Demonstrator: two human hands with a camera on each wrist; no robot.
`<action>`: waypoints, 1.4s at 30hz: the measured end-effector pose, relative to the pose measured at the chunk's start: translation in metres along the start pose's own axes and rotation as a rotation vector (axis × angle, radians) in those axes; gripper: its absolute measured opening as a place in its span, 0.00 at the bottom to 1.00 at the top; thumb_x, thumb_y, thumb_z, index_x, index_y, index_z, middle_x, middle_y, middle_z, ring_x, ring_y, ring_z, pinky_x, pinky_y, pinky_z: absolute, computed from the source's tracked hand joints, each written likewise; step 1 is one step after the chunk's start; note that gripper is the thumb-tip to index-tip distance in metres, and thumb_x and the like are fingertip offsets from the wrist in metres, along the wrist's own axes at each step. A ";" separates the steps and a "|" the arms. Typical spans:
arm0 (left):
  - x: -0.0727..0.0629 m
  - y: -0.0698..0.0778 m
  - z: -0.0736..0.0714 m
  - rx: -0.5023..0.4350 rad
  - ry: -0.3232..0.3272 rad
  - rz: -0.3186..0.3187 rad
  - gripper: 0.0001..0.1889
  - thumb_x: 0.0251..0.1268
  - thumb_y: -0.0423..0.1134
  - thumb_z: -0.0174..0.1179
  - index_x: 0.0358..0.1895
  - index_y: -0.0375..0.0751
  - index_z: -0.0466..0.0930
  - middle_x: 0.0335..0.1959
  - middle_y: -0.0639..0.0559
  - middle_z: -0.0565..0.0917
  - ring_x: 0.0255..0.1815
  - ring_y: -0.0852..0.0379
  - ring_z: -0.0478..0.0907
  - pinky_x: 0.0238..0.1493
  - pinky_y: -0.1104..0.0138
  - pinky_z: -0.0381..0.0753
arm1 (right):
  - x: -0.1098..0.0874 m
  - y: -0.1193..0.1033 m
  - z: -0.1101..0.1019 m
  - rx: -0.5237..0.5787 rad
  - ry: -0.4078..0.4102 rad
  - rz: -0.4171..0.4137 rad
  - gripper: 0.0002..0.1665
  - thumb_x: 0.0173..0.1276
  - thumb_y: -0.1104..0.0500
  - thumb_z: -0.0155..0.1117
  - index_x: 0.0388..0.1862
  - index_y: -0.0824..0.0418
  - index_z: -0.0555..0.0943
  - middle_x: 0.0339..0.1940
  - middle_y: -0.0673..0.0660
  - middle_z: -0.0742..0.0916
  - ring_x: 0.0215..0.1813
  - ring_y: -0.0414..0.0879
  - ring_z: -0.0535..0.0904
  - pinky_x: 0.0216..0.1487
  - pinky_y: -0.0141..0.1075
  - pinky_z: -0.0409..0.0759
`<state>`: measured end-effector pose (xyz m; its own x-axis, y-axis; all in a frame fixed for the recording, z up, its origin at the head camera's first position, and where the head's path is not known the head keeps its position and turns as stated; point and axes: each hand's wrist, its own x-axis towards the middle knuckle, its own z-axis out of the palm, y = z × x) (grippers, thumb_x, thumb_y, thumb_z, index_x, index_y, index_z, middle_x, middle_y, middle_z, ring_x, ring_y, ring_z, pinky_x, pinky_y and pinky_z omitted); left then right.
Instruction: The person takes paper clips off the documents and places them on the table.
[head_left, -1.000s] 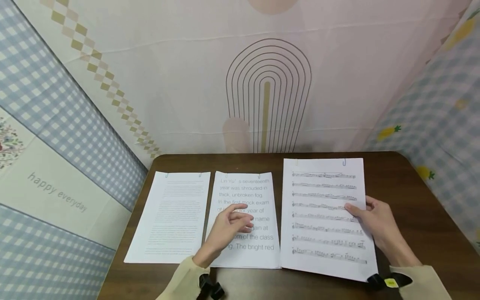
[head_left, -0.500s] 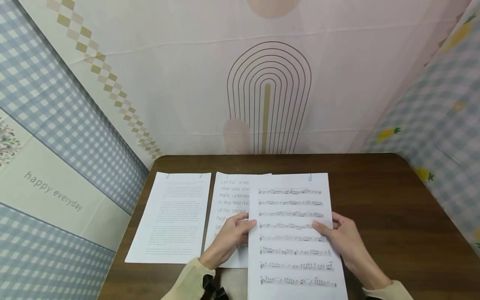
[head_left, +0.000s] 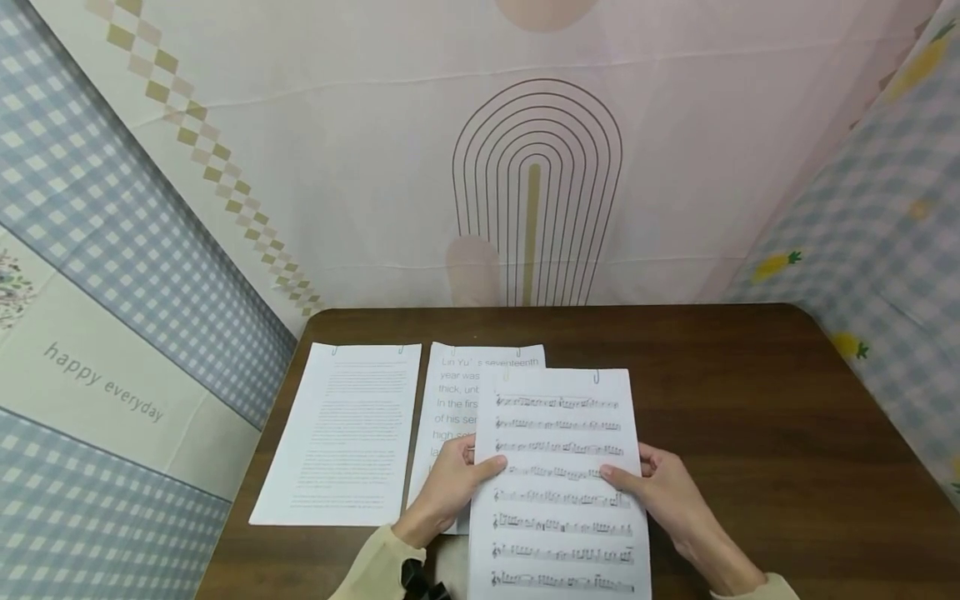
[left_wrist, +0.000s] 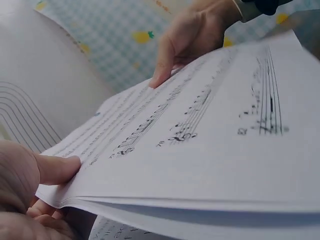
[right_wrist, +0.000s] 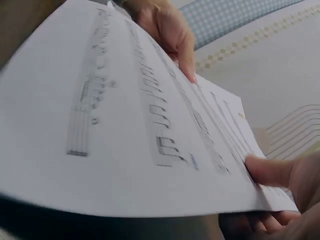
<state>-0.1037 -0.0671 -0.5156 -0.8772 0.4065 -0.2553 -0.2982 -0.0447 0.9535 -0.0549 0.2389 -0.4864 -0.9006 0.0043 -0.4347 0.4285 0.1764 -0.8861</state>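
Observation:
A stack of sheet music (head_left: 558, 525), with paper clips along its top edge, is held up in front of me by both hands. My left hand (head_left: 447, 487) pinches its left edge, thumb on the printed face and fingers underneath. On the opposite edge my right hand (head_left: 675, 504) grips in the same way. Several layers of paper show along the near edge in the left wrist view, where the left thumb (left_wrist: 59, 169) presses on the top sheet. The right thumb (right_wrist: 270, 171) lies on the music in the right wrist view.
Partly covered by the music, a large-print text stack (head_left: 442, 400) lies on the brown table (head_left: 720, 375). Left of it is a small-print text stack (head_left: 352, 442), also clipped at the top. A patterned cloth backdrop (head_left: 375, 192) rises behind the table, with checked cloth (head_left: 885, 250) on the right.
The sheet music has moved left and toward me, from the table's right side to overlap the large-print stack. My left hand has taken hold of its left edge.

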 end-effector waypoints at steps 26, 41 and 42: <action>-0.007 -0.003 -0.002 -0.055 -0.076 -0.029 0.20 0.75 0.28 0.63 0.67 0.29 0.81 0.57 0.34 0.92 0.47 0.48 0.96 0.50 0.55 0.95 | 0.069 -0.035 -0.019 -0.037 0.085 -0.344 0.23 0.78 0.58 0.73 0.65 0.67 0.81 0.40 0.50 0.93 0.35 0.46 0.93 0.35 0.39 0.93; -0.006 -0.004 0.000 -0.071 -0.096 -0.047 0.20 0.75 0.29 0.64 0.68 0.31 0.81 0.57 0.35 0.92 0.48 0.46 0.96 0.50 0.54 0.94 | 0.071 -0.034 -0.021 -0.053 0.112 -0.299 0.21 0.76 0.61 0.73 0.64 0.68 0.85 0.44 0.61 0.93 0.34 0.46 0.93 0.34 0.38 0.93; -0.006 -0.005 0.000 -0.073 -0.098 -0.046 0.20 0.75 0.29 0.64 0.68 0.31 0.81 0.57 0.35 0.92 0.48 0.46 0.96 0.50 0.54 0.94 | 0.071 -0.034 -0.021 -0.050 0.115 -0.292 0.21 0.76 0.61 0.73 0.64 0.68 0.85 0.44 0.60 0.93 0.34 0.46 0.93 0.34 0.38 0.93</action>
<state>-0.0971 -0.0692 -0.5184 -0.8223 0.4966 -0.2780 -0.3666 -0.0886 0.9261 -0.1351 0.2541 -0.4843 -0.9886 0.0570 -0.1395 0.1490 0.2347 -0.9606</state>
